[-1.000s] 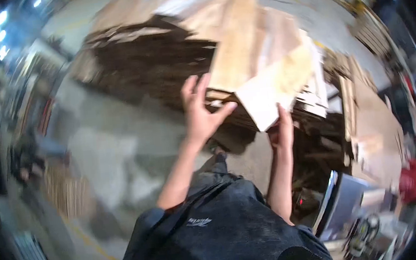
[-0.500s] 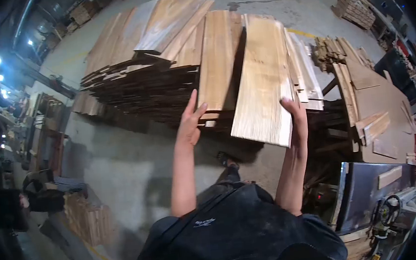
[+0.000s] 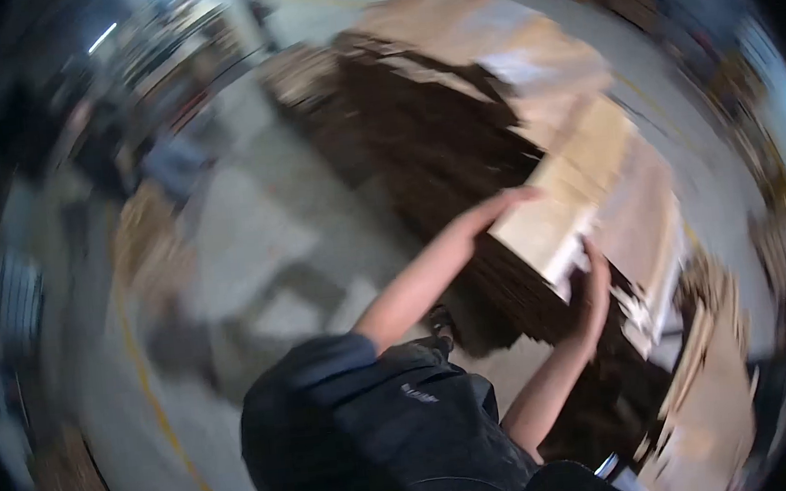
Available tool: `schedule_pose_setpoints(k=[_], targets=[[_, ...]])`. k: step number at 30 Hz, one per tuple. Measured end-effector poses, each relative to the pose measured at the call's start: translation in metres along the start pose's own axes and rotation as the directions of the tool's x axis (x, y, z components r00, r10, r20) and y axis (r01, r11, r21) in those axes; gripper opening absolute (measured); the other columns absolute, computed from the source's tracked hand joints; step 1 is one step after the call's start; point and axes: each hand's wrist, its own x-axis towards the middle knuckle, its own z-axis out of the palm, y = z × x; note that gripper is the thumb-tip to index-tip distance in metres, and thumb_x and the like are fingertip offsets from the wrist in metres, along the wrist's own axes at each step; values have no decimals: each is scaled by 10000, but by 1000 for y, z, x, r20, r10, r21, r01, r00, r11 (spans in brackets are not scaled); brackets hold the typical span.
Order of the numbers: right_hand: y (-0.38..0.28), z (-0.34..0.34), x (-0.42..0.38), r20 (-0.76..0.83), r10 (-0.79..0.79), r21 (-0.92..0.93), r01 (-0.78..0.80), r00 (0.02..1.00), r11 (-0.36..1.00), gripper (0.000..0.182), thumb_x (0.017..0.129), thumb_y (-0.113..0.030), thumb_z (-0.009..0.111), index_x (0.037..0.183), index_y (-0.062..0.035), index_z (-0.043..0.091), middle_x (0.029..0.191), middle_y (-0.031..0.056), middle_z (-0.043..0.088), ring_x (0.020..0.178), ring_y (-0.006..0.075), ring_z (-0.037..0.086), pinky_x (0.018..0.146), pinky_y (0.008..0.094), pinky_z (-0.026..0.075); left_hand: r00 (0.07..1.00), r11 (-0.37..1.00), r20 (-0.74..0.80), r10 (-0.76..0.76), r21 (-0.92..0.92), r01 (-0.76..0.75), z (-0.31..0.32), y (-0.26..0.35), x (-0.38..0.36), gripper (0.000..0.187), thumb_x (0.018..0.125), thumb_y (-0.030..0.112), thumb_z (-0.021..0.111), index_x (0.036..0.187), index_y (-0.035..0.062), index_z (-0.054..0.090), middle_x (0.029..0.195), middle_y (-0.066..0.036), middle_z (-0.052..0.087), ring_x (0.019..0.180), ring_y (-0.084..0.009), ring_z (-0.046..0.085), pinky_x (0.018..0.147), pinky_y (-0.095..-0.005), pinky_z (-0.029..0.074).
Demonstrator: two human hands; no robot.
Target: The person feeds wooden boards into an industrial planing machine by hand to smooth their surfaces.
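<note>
handling a pale board (image 3: 545,223) atop the wood stack (image 3: 430,130), with left hand (image 3: 504,202) and right hand (image 3: 595,284) at opposite edges, fingers too blurred to tell any grip, likely needing even support.

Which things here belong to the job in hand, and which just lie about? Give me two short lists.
In the job, it seems:
- pale board between the hands
- left hand
- right hand
- big board stack

Apparently just lying about:
- flat sheet, lower right
- narrow strips beside it
- blurred wood pile, left
</note>
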Motion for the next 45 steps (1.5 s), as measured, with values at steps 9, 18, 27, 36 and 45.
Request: schedule_pose_setpoints(k=[9, 18, 27, 36, 45], targets=[[1, 9, -21, -13, -141, -191, 136, 990, 972, 708, 891, -408, 625, 1437, -5, 421, 1472, 124, 414, 1366, 210, 343, 1139, 359, 226, 991, 990, 57, -119, 87, 114, 5, 12, -11, 663, 841, 488, 649, 1297, 14, 573, 1255, -154, 620, 1080, -236, 626, 951, -352, 475], [53, -18, -97, -22, -81, -290, 71, 996, 954, 855, 859, -387, 657, 1514, -20, 247, 1507, 241, 320, 1342, 346, 377, 1091, 491, 316, 990, 960, -16, -140, 241, 140, -26, -29, -71, 907, 784, 514, 748, 1432, -16, 399, 1424, -191, 453, 1299, -292, 449, 1093, -389, 358], [70, -22, -101, -89, 112, 117, -101, 990, 988, 938, 913, -708, 395, 1532, -36, 188, 1585, 167, 193, 1456, 290, 206, 1180, 438, 166, 993, 944, -25, -118, 309, 120, -60, -55, -106, 1030, 822, 599, 677, 1525, 24, 191, 1552, -183, 244, 1445, -327, 201, 1167, -446, 199], [23, -15, -20, -21, 22, 18, -21, 1000, 1000, 851, 915, -609, 503, 1507, -39, 281, 1539, 169, 313, 1420, 302, 291, 1169, 442, 205, 962, 985, 213, -171, 1, 175, -61, -36, -62, 834, 947, 671, 356, 1485, 35, 334, 1514, -112, 370, 1386, -234, 349, 1163, -389, 257], [30, -26, 5, 1, -37, 44, 37, 999, 998, 594, 996, -324, 516, 1438, 42, 363, 1420, 165, 455, 1269, 270, 464, 1059, 404, 364, 992, 961, 126, 9, 274, -44, -36, -31, 0, 1078, 811, 457, 746, 1529, -2, 86, 1535, -187, 263, 1408, -287, 278, 1156, -409, 245]])
